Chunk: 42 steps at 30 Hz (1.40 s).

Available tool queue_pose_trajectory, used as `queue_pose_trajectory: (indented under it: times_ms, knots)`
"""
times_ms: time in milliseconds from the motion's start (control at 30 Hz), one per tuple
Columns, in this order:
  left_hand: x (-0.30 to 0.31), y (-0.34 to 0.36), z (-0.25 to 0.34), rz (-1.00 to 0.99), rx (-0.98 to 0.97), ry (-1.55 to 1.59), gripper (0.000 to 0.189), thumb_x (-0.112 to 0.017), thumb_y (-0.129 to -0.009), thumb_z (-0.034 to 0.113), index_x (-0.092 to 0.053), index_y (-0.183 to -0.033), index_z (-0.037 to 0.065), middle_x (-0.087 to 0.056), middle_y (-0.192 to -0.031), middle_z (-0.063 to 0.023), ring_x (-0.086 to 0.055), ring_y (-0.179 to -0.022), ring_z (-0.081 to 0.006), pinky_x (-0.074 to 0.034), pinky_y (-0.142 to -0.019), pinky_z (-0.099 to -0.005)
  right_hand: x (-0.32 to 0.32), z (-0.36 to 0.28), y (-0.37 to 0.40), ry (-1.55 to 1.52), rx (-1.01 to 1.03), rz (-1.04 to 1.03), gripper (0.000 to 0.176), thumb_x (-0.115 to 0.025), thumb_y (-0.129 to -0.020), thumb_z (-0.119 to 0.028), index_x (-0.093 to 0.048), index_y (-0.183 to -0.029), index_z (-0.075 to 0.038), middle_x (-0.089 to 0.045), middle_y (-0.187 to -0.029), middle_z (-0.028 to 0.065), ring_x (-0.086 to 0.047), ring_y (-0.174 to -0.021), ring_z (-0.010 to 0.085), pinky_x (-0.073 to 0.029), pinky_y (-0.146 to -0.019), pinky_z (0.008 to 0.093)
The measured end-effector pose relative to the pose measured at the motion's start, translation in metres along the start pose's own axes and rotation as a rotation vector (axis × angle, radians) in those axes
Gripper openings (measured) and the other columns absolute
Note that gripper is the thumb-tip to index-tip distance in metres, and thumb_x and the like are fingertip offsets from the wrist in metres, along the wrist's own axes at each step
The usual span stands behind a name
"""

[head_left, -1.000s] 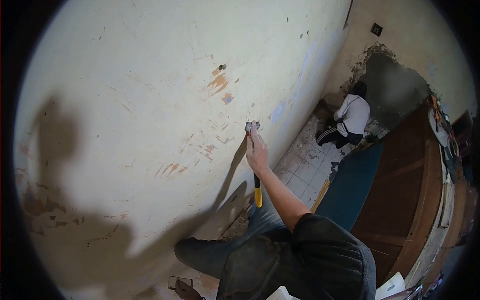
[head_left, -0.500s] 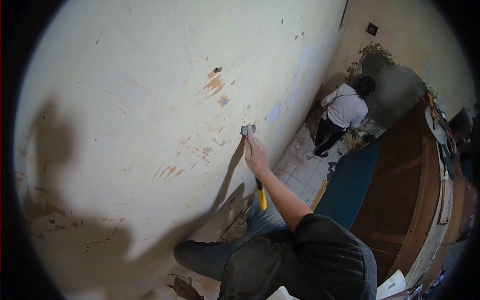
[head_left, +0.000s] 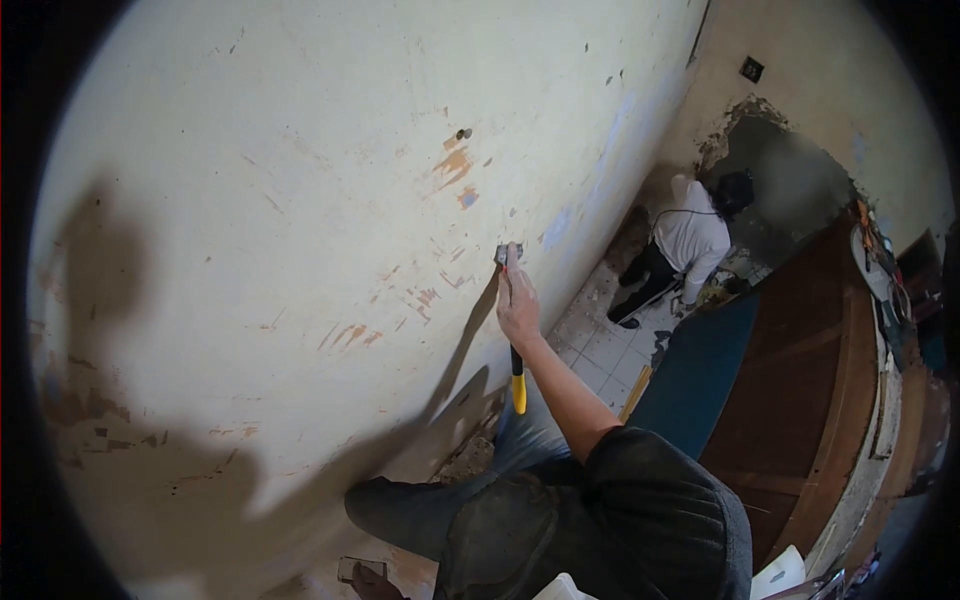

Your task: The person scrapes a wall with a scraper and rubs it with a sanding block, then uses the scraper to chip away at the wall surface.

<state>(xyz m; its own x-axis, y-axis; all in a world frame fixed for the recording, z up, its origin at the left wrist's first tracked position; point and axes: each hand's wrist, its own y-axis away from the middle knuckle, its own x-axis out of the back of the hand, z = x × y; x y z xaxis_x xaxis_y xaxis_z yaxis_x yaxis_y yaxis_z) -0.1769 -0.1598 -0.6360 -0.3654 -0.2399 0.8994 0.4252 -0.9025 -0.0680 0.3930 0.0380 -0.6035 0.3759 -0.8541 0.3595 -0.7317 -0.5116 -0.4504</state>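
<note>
My right hand [head_left: 518, 308] is wrapped round a scraper with a black and yellow handle [head_left: 518, 392]. One finger is stretched along the tool towards its grey metal head [head_left: 509, 254], which is at the pale wall [head_left: 250, 170]. Orange-brown scraped marks [head_left: 455, 168] lie up and to the left of the head. Low in the view, in shadow, my left hand [head_left: 368, 582] is closed on a small rectangular object [head_left: 352, 568] near the wall; I cannot make out what it is.
Another person in a white top [head_left: 690, 235] bends by a grey patched wall area [head_left: 775, 185]. Pale floor tiles [head_left: 603, 347] lie between the wall and a large brown and blue panel [head_left: 790, 370]. My bent leg [head_left: 400, 510] is beside the wall.
The wall marks have shifted right and slightly up or down as the view turned. My right hand and scraper appear slightly further right. The other person's legs and arm have changed position.
</note>
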Motion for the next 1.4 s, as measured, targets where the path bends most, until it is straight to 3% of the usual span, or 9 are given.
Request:
queue_pose_trajectory:
  times_ms: [400,533,633,733,800,833,1000,1133,1400]
  knots:
    - [-0.018,-0.012,-0.012,0.007,-0.040,0.127,0.040,-0.050,-0.096,0.030,-0.063,-0.113,-0.004,-0.060,-0.113,-0.0222,-0.061,-0.102,-0.0361,-0.054,-0.079,-0.0418,0.006,0.000,-0.001,0.153,0.025,-0.075,0.058,-0.052,-0.094,-0.016,-0.031,-0.148,-0.022,-0.061,-0.088,0.0174,-0.060,-0.079,0.0376,-0.048,-0.068,0.0440]
    - [-0.028,-0.021,-0.028,0.007,-0.037,0.206,0.038,-0.050,-0.096,0.026,-0.062,-0.114,-0.005,-0.057,-0.115,-0.0225,-0.060,-0.102,-0.0355,-0.059,-0.070,-0.0405,-0.010,-0.022,0.011,-0.041,-0.081,0.047,0.056,-0.047,-0.096,-0.017,-0.028,-0.149,-0.019,-0.062,-0.109,0.0258,-0.060,-0.085,0.0442,-0.047,-0.075,0.0477]
    - [-0.036,-0.025,-0.037,0.004,-0.018,0.281,0.037,-0.050,-0.096,0.024,-0.061,-0.115,-0.005,-0.054,-0.117,-0.0223,-0.060,-0.102,-0.0349,-0.061,-0.065,-0.0400,-0.004,-0.045,0.007,-0.202,-0.338,-0.060,0.056,-0.043,-0.098,-0.016,-0.024,-0.150,-0.015,-0.051,-0.132,0.0254,-0.056,-0.111,0.0403,-0.045,-0.090,0.0390]
    - [-0.028,-0.022,-0.024,-0.001,0.000,0.379,0.038,-0.049,-0.096,0.025,-0.060,-0.116,-0.005,-0.053,-0.118,-0.0212,-0.060,-0.102,-0.0340,-0.063,-0.064,-0.0404,-0.004,-0.028,0.007,-0.068,-0.202,-0.056,0.055,-0.042,-0.098,-0.017,-0.024,-0.150,-0.015,-0.050,-0.133,0.0245,-0.056,-0.112,0.0403,-0.045,-0.089,0.0404]
    - [-0.006,-0.013,0.008,-0.005,-0.073,0.050,0.041,-0.050,-0.096,0.032,-0.066,-0.113,-0.002,-0.066,-0.109,-0.0220,-0.062,-0.103,-0.0371,-0.048,-0.093,-0.0429,0.001,-0.018,0.005,-0.017,-0.157,-0.063,0.056,-0.044,-0.097,-0.018,-0.025,-0.150,-0.017,-0.056,-0.120,0.0255,-0.058,-0.099,0.0435,-0.046,-0.082,0.0447]
    - [-0.012,-0.014,0.005,-0.009,-0.075,0.055,0.041,-0.050,-0.096,0.032,-0.066,-0.113,-0.002,-0.066,-0.109,-0.0220,-0.062,-0.103,-0.0371,-0.048,-0.093,-0.0429,0.004,-0.015,0.004,0.035,-0.113,-0.072,0.057,-0.046,-0.097,-0.020,-0.025,-0.149,-0.019,-0.062,-0.107,0.0265,-0.060,-0.086,0.0467,-0.046,-0.075,0.0490]
    - [-0.045,-0.025,-0.036,-0.048,0.018,0.330,0.038,-0.048,-0.097,0.025,-0.059,-0.117,-0.006,-0.051,-0.119,-0.0204,-0.059,-0.103,-0.0338,-0.063,-0.066,-0.0413,-0.018,-0.033,0.006,-0.075,-0.197,0.028,0.055,-0.045,-0.097,-0.021,-0.026,-0.149,-0.019,-0.060,-0.114,0.0270,-0.059,-0.094,0.0458,-0.047,-0.079,0.0476]
    - [-0.045,-0.035,-0.036,-0.081,-0.049,0.371,0.039,-0.048,-0.097,0.025,-0.058,-0.117,-0.006,-0.049,-0.120,-0.0205,-0.059,-0.103,-0.0350,-0.063,-0.067,-0.0412,-0.002,-0.037,0.004,-0.175,-0.334,-0.075,0.055,-0.044,-0.098,-0.020,-0.025,-0.150,-0.020,-0.060,-0.115,0.0273,-0.060,-0.098,0.0448,-0.047,-0.081,0.0451]
    - [-0.053,-0.041,-0.033,-0.049,-0.034,0.400,0.039,-0.047,-0.097,0.026,-0.058,-0.118,-0.006,-0.050,-0.120,-0.0211,-0.059,-0.104,-0.0359,-0.063,-0.067,-0.0415,-0.007,-0.016,0.005,0.015,-0.127,-0.044,0.056,-0.046,-0.097,-0.019,-0.027,-0.149,-0.020,-0.062,-0.112,0.0263,-0.060,-0.094,0.0450,-0.047,-0.080,0.0468]
